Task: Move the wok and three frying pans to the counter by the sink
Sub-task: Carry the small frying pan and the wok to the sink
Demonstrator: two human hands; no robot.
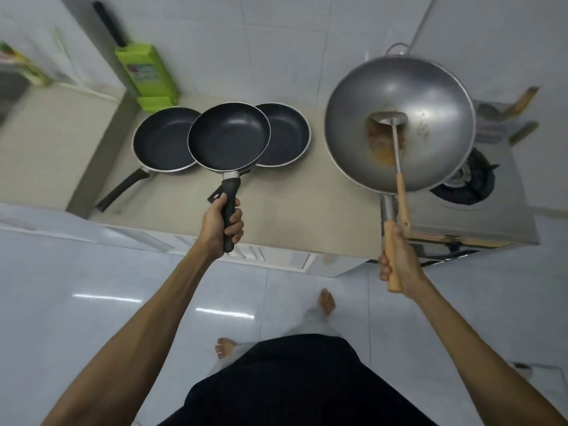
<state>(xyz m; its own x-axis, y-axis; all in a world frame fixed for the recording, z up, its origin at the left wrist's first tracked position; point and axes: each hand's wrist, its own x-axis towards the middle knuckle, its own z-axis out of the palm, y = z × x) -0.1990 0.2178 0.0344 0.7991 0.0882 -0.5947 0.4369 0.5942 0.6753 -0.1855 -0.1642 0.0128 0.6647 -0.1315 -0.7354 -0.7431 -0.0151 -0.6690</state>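
My left hand (pixel 222 224) grips the black handle of a dark non-stick frying pan (pixel 229 137) and holds it above the beige counter (pixel 292 210). Two more black frying pans rest on the counter behind it, one to the left (pixel 159 139) and one to the right (pixel 287 133), each partly hidden by the raised pan. My right hand (pixel 398 261) holds the wooden handle of a large steel wok (pixel 430 96), lifted over the gas stove. A metal spatula (pixel 395 130) with a wooden grip lies in the wok over brown residue.
A gas stove (pixel 470 182) sits at the right under the wok. A green knife block (pixel 147 76) leans against the tiled wall behind the pans. A white appliance (pixel 46 56) stands at the far left. White floor tiles and my bare feet lie below.
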